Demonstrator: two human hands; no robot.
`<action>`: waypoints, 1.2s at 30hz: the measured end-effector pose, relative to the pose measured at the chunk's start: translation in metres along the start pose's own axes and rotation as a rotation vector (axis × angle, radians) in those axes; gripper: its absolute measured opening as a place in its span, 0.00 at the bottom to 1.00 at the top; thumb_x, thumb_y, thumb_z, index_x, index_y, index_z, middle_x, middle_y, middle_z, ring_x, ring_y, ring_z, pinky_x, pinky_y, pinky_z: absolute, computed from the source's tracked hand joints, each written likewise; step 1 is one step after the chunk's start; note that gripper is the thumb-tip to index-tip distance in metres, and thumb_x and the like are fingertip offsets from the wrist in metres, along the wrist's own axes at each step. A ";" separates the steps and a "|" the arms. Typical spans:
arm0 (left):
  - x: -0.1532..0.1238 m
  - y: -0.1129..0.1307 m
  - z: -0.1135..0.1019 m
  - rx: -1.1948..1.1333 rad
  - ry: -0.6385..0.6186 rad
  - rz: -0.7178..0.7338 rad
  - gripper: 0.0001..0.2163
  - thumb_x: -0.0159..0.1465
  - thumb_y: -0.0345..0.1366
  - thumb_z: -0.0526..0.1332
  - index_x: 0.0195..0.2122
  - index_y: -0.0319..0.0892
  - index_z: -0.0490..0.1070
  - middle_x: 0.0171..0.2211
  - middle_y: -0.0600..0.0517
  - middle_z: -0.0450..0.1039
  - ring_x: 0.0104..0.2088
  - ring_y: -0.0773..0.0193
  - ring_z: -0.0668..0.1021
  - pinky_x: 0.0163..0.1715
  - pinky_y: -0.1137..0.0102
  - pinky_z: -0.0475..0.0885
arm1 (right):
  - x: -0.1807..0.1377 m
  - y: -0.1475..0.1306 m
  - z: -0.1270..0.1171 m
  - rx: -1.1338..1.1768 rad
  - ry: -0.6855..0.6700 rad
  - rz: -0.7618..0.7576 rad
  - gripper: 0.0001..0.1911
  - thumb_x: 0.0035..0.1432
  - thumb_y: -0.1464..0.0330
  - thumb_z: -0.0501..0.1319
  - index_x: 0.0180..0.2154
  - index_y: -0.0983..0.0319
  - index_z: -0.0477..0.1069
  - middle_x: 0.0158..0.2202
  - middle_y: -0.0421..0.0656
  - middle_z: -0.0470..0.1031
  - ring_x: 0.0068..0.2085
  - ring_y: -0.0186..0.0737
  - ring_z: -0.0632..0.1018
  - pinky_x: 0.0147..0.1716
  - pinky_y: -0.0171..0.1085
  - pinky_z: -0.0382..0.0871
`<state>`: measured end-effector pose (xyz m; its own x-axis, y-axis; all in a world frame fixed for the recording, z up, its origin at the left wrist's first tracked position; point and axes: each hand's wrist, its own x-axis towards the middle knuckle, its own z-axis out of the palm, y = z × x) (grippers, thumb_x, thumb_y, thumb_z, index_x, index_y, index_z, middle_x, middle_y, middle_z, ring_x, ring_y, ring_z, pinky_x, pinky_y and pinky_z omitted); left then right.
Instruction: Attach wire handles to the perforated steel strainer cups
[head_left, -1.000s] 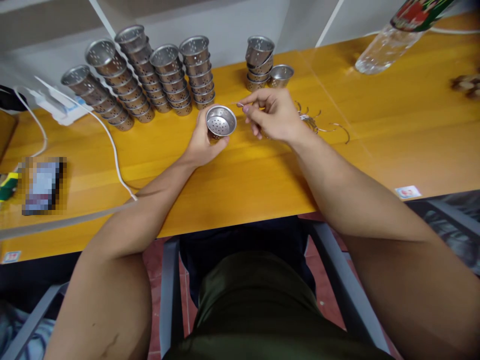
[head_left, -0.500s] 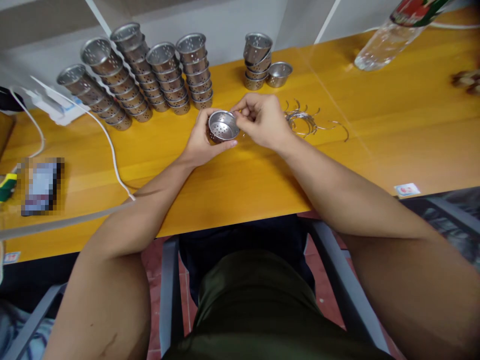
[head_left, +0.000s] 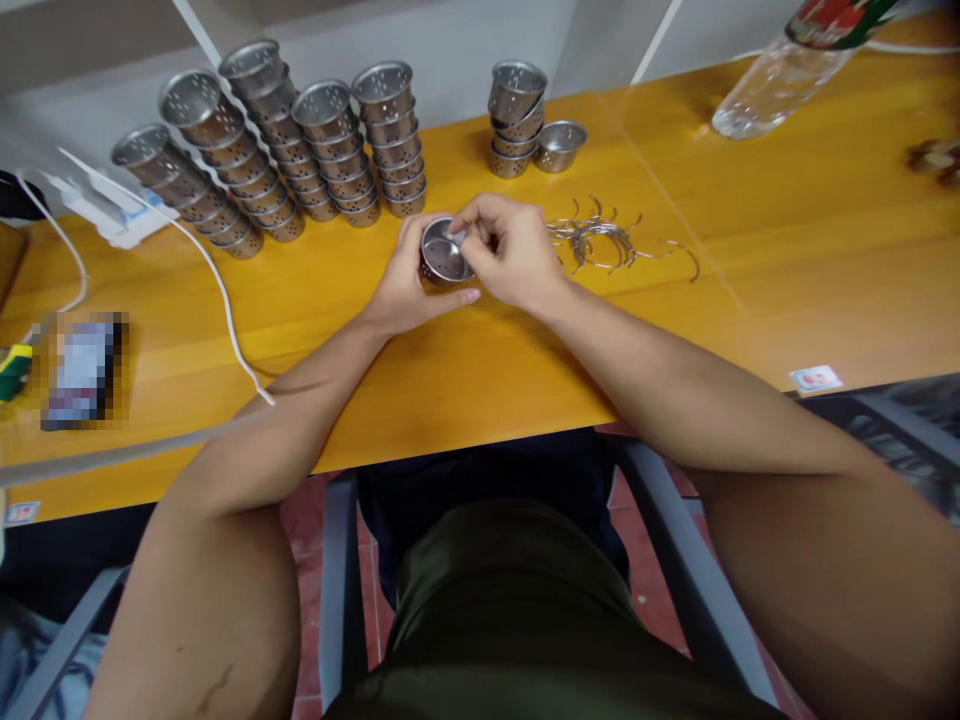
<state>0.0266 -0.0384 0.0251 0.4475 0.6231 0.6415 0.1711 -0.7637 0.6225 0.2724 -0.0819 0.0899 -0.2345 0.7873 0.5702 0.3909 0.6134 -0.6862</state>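
My left hand [head_left: 401, 290] is wrapped round a small perforated metal cup [head_left: 442, 255], held just above the yellow table [head_left: 465, 370]. My right hand [head_left: 510, 250] is closed in a pinch at the cup's rim, with a thin wire handle between thumb and fingers; the wire is mostly hidden. A loose pile of curved wire handles [head_left: 600, 238] lies just right of my right hand.
Several leaning stacks of perforated cups [head_left: 262, 150] stand at the back left. A short stack of cups [head_left: 516, 118] with one single cup [head_left: 560, 145] is behind my hands. A plastic bottle [head_left: 780, 75] lies back right. A white power strip [head_left: 112, 210] and cable [head_left: 225, 310] are on the left.
My right hand has carried the wire from beside the cup onto its rim. The cup has tipped toward the right hand, and both hands have come together.
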 end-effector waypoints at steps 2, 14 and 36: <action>-0.001 0.005 0.002 -0.037 -0.006 -0.049 0.59 0.60 0.81 0.87 0.81 0.54 0.72 0.73 0.41 0.80 0.76 0.36 0.86 0.83 0.43 0.81 | 0.000 0.001 0.004 0.017 -0.001 0.006 0.03 0.82 0.65 0.75 0.48 0.54 0.84 0.31 0.38 0.71 0.34 0.48 0.77 0.49 0.52 0.87; 0.000 0.020 0.003 -0.171 0.057 -0.266 0.44 0.70 0.79 0.81 0.69 0.46 0.82 0.60 0.43 0.88 0.62 0.45 0.91 0.72 0.47 0.88 | 0.008 -0.003 -0.034 0.447 -0.347 0.087 0.30 0.70 0.38 0.89 0.47 0.54 0.88 0.33 0.40 0.84 0.30 0.43 0.80 0.32 0.42 0.82; 0.000 0.022 0.006 -0.274 -0.007 -0.353 0.51 0.59 0.74 0.90 0.70 0.48 0.77 0.63 0.40 0.85 0.68 0.39 0.89 0.76 0.39 0.86 | 0.016 0.023 -0.050 0.261 -0.126 -0.119 0.38 0.87 0.27 0.67 0.57 0.54 0.89 0.48 0.49 0.92 0.36 0.42 0.84 0.42 0.51 0.82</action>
<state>0.0360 -0.0562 0.0366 0.4093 0.8358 0.3659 0.0762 -0.4309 0.8992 0.3223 -0.0582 0.1056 -0.3798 0.7004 0.6043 0.1161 0.6841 -0.7201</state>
